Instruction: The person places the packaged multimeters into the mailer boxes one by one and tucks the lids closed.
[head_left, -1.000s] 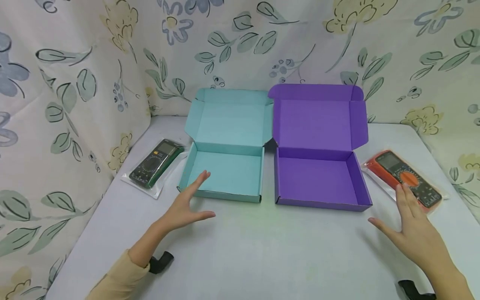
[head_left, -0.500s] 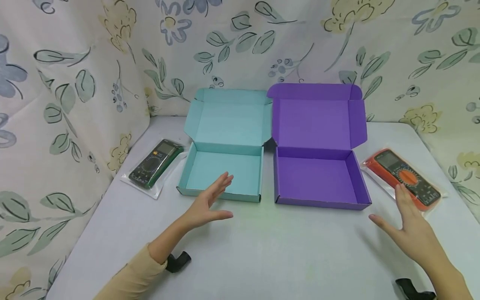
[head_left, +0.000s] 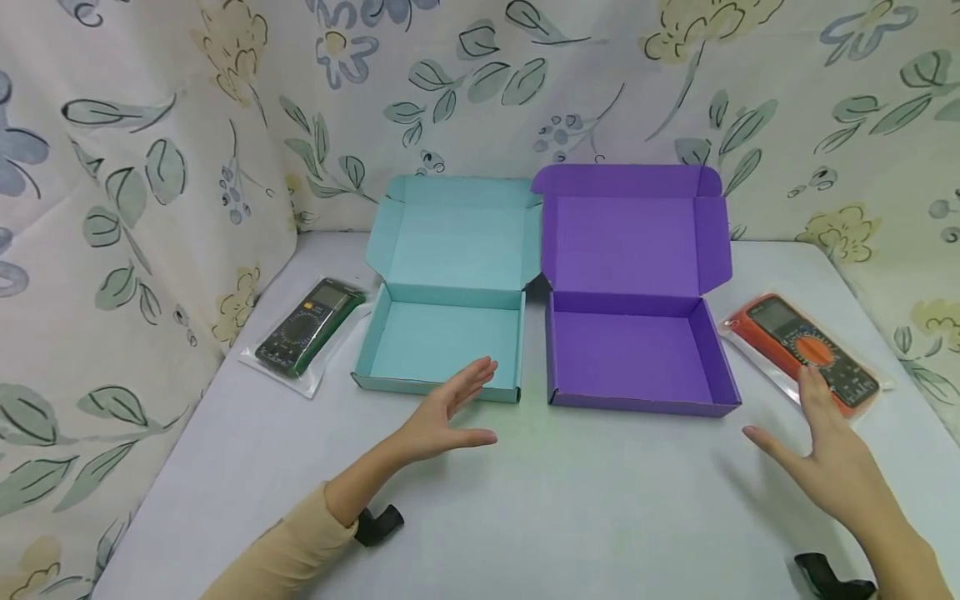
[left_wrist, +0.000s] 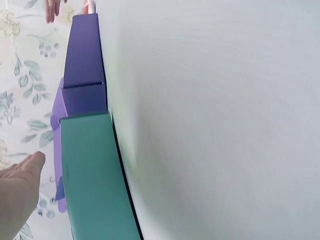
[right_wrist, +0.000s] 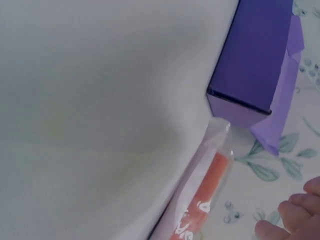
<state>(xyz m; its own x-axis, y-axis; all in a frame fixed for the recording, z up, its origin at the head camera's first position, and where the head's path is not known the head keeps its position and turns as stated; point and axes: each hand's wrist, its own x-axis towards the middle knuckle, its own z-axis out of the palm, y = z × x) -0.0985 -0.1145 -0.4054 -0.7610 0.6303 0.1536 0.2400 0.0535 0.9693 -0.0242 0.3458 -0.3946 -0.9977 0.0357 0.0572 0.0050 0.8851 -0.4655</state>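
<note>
My left hand (head_left: 442, 421) hovers in front of the teal box (head_left: 450, 333), fingers extended and thumb apart, holding nothing. In the left wrist view the teal box (left_wrist: 97, 175) stands beside that hand (left_wrist: 20, 190). My right hand (head_left: 836, 467) is held with straight fingers in front of an orange multimeter (head_left: 813, 350) in a clear plastic bag; its fingertip overlaps the meter's lower edge, and I cannot tell if they touch. The bagged orange multimeter (right_wrist: 202, 200) also shows in the right wrist view. The purple box (head_left: 637, 358) stands open between the hands, lid raised like the teal one's.
A black and green multimeter (head_left: 307, 325) in a clear bag lies left of the teal box. Floral cloth (head_left: 480, 92) hangs behind and to the left of the white table (head_left: 585, 500). Black straps (head_left: 378, 525) show at both wrists.
My left hand has moved right along the front of the teal box, fingers still extended. The right hand has barely moved. Boxes and multimeters stay where they were.
</note>
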